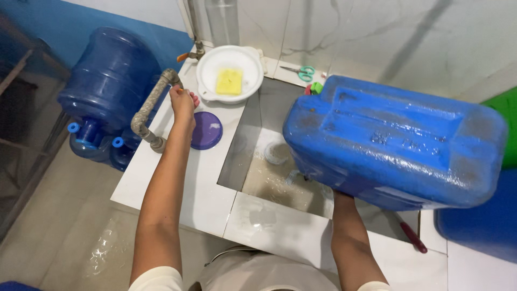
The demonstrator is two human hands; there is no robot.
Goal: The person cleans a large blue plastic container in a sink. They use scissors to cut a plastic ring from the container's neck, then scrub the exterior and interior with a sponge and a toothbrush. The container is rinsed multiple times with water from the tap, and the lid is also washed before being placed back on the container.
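Observation:
My left hand [182, 102] reaches out to the bent metal water pipe [148, 108] at the left of the counter, fingers closed around something at its upper end; what they grip is hidden. My right hand is hidden under the big blue plastic jerrycan [396, 141], which it holds tilted over the tiled sink basin [245, 145]; only the forearm [350, 242] shows. Wet sediment and a round drain [276, 153] lie in the basin bottom.
A white bowl [207, 81] with a yellow sponge [229, 81] sits at the counter's back, a purple lid [207, 130] in front of it. Scissors [302, 71] lie by the wall. Blue water bottles [107, 81] stand at left. A red-handled tool [413, 237] lies near the right.

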